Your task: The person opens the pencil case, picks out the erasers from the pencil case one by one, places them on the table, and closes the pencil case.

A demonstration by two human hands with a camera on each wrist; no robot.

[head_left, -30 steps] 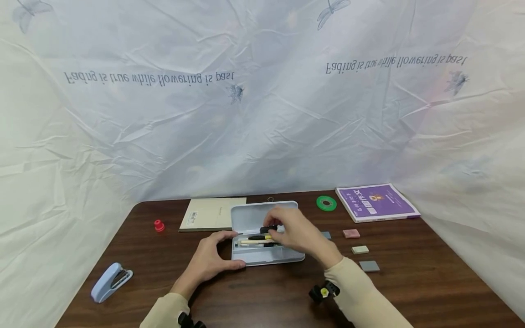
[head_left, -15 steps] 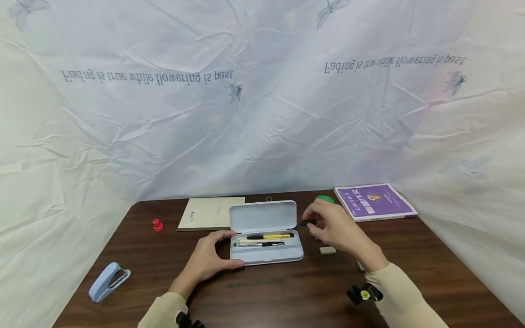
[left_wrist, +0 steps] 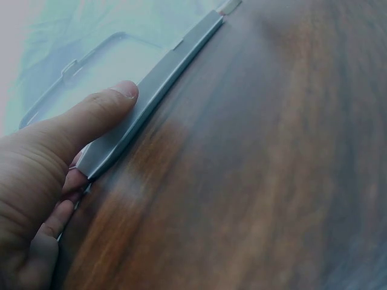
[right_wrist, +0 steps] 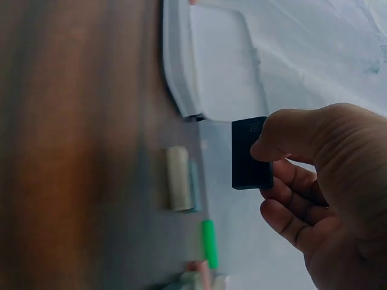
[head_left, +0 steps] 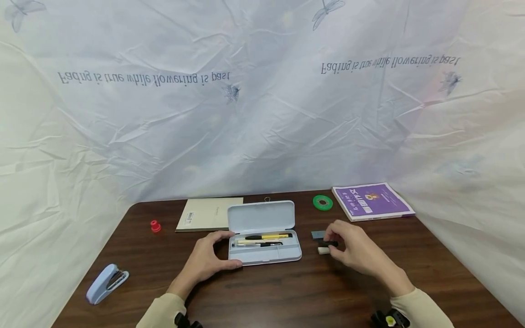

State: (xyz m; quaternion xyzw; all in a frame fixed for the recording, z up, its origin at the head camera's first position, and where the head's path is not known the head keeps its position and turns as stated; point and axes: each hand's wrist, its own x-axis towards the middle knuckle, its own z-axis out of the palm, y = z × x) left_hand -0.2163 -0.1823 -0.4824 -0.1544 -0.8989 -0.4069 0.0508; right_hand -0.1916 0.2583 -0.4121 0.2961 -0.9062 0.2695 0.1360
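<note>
The counter is dark brown wood, and on it the open pencil case lies with its lid tilted back and pens in the tray. The left hand grips the near left corner of this case, the thumb lying on the rim and the fingers curled under the edge; if this hold loosens, the light case could slide on the smooth wood. The right hand is right of the case, with fingers bent, and it pinches a small black block between thumb and fingertips, low over the counter. The pinch takes only one end of the block, so I think it may slip out, or it may knock the pale eraser and the grey eraser just beside it.
</note>
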